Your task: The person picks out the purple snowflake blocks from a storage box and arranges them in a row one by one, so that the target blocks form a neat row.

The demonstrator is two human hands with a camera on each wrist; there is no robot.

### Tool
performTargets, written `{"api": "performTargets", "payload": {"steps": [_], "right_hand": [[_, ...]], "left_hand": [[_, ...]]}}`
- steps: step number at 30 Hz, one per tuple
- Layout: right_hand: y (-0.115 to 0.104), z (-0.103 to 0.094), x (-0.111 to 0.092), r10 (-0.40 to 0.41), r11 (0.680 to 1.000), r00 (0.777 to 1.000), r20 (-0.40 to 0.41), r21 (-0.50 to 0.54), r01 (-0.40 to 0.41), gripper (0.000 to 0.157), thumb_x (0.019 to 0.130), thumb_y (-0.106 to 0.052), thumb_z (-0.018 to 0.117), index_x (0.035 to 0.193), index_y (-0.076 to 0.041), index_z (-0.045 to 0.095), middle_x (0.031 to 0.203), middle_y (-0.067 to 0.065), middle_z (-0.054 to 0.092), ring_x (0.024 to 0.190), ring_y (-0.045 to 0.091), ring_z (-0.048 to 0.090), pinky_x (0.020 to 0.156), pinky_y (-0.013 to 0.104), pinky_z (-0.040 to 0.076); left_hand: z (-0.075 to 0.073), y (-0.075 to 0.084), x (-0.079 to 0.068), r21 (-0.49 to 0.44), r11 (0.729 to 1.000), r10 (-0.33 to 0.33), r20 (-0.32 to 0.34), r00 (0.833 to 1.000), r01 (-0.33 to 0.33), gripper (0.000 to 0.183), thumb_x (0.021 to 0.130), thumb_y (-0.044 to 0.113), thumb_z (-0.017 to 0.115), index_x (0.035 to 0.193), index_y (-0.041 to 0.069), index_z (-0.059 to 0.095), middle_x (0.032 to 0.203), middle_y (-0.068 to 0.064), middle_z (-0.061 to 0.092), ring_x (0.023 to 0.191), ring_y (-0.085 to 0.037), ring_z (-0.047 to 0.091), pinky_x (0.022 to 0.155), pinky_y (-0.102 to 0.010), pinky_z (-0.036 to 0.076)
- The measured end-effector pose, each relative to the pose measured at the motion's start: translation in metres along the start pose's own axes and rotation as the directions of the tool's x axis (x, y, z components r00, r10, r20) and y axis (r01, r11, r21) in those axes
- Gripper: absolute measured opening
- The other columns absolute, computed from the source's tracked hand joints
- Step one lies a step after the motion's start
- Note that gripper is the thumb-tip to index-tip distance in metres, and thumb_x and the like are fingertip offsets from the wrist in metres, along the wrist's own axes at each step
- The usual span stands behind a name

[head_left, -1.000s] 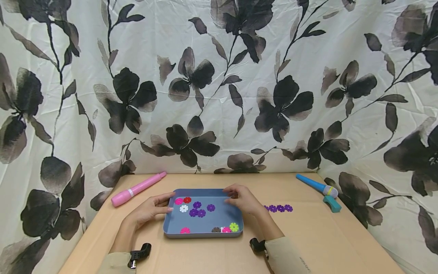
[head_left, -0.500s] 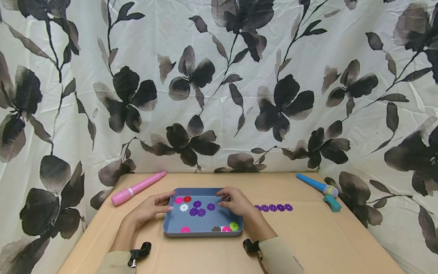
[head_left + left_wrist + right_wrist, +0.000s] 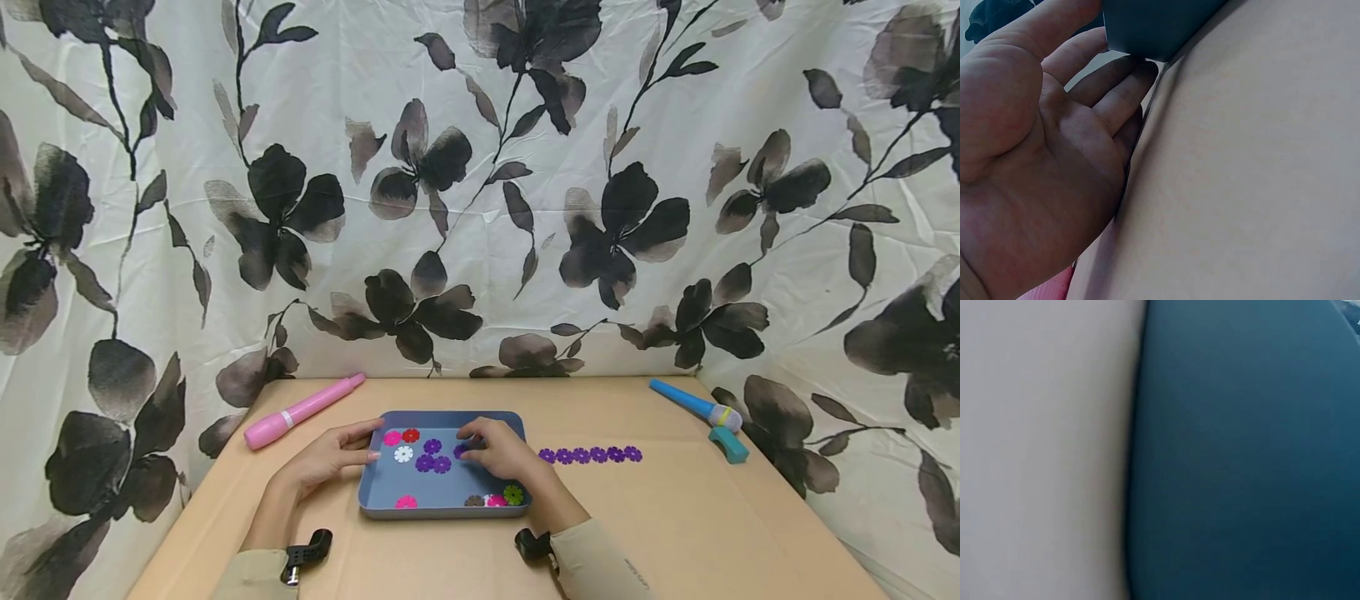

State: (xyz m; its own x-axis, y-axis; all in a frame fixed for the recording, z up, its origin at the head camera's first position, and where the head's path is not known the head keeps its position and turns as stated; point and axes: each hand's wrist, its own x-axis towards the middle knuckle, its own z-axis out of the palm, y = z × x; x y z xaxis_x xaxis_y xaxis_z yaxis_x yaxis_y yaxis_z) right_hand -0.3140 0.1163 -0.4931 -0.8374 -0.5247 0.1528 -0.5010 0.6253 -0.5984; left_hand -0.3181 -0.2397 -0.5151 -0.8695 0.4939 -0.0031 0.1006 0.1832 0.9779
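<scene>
A shallow blue-grey tray point(image 3: 442, 513) holds several small flower-shaped discs. My left hand point(image 3: 318, 461) holds the tray's left side, thumb over the rim; in the left wrist view, the fingers of my left hand point(image 3: 1054, 137) lie against and beside its outer wall point(image 3: 1154, 28). Inside the tray, the curved fingers of my right hand point(image 3: 498, 450) reach a single purple flower disc point(image 3: 459, 451), partly hidden by them; the thumb and forefinger stand apart. Left of it lies a cluster of purple flower discs point(image 3: 425, 466). The right wrist view shows only the tray's wall point(image 3: 1241, 450) closely.
A row of purple flower discs point(image 3: 598, 455) lies right of the tray. Pink point(image 3: 406, 502), white point(image 3: 403, 454), red point(image 3: 411, 435) and green discs point(image 3: 513, 495) share the tray. A pink tube-shaped object point(image 3: 303, 412) lies back left, a blue toy microphone point(image 3: 693, 403) back right beside a teal block point(image 3: 727, 447).
My right hand has moved left from the tray's right rim to the single purple disc, uncovering more of the row on the table. The left hand and tray have stayed put.
</scene>
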Motion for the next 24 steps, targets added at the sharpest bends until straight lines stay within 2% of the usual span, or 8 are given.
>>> {"api": "performTargets", "payload": {"steps": [3, 8, 15, 20, 24], "right_hand": [[-0.0006, 0.0043, 0.0012, 0.004, 0.998, 1.000, 0.022, -0.065, -0.003, 0.025, 0.097, -0.017, 0.075, 0.121, -0.011, 0.076, 0.117, 0.000, 0.073, 0.109, 0.017, 0.065, 0.098, 0.039, 0.055], [0.0000, 0.0065, 0.0013, -0.007, 0.992, 0.999, 0.032, -0.123, 0.011, 0.015, 0.096, -0.011, 0.074, 0.110, -0.015, 0.078, 0.106, -0.006, 0.070, 0.101, 0.010, 0.061, 0.094, 0.034, 0.053], [0.0009, 0.0046, -0.0007, 0.006, 0.999, 0.999, 0.036, -0.053, -0.004, 0.007, 0.094, -0.010, 0.077, 0.094, -0.016, 0.074, 0.096, -0.006, 0.064, 0.088, 0.007, 0.056, 0.081, 0.025, 0.050], [0.0018, 0.0047, -0.0011, -0.009, 1.000, 0.999, 0.031, -0.008, 0.009, 0.007, 0.092, -0.007, 0.078, 0.091, -0.013, 0.075, 0.095, -0.003, 0.059, 0.086, 0.007, 0.054, 0.076, 0.021, 0.049], [0.0012, 0.0029, -0.0020, -0.024, 1.000, 1.000, 0.008, -0.003, 0.024, 0.005, 0.090, -0.009, 0.081, 0.092, -0.012, 0.078, 0.096, -0.002, 0.062, 0.085, 0.006, 0.056, 0.074, 0.020, 0.050]], "left_hand": [[0.0013, 0.0014, 0.0003, 0.001, 1.000, -0.002, -0.004, 1.000, 0.002, 0.073, 0.097, 0.012, 0.073, 0.159, 0.000, 0.037, 0.169, -0.023, 0.028, 0.155, -0.043, 0.027, 0.106, -0.012, 0.045], [0.0025, 0.0024, -0.0001, -0.004, 1.000, 0.003, -0.006, 1.000, -0.003, 0.074, 0.097, 0.015, 0.074, 0.159, 0.000, 0.038, 0.168, -0.025, 0.028, 0.155, -0.045, 0.027, 0.108, -0.015, 0.045], [0.0022, 0.0029, -0.0010, -0.011, 1.000, -0.006, -0.005, 1.000, 0.005, 0.075, 0.096, 0.016, 0.075, 0.159, 0.000, 0.038, 0.168, -0.024, 0.028, 0.155, -0.045, 0.027, 0.108, -0.015, 0.045], [0.0021, 0.0025, -0.0012, -0.007, 1.000, -0.006, -0.011, 1.000, 0.006, 0.075, 0.096, 0.017, 0.075, 0.159, 0.000, 0.038, 0.168, -0.025, 0.029, 0.155, -0.045, 0.028, 0.107, -0.014, 0.046], [0.0020, 0.0028, -0.0015, -0.011, 1.000, -0.005, -0.009, 1.000, 0.005, 0.074, 0.097, 0.015, 0.074, 0.159, 0.000, 0.037, 0.168, -0.025, 0.028, 0.155, -0.045, 0.027, 0.107, -0.013, 0.045]]}}
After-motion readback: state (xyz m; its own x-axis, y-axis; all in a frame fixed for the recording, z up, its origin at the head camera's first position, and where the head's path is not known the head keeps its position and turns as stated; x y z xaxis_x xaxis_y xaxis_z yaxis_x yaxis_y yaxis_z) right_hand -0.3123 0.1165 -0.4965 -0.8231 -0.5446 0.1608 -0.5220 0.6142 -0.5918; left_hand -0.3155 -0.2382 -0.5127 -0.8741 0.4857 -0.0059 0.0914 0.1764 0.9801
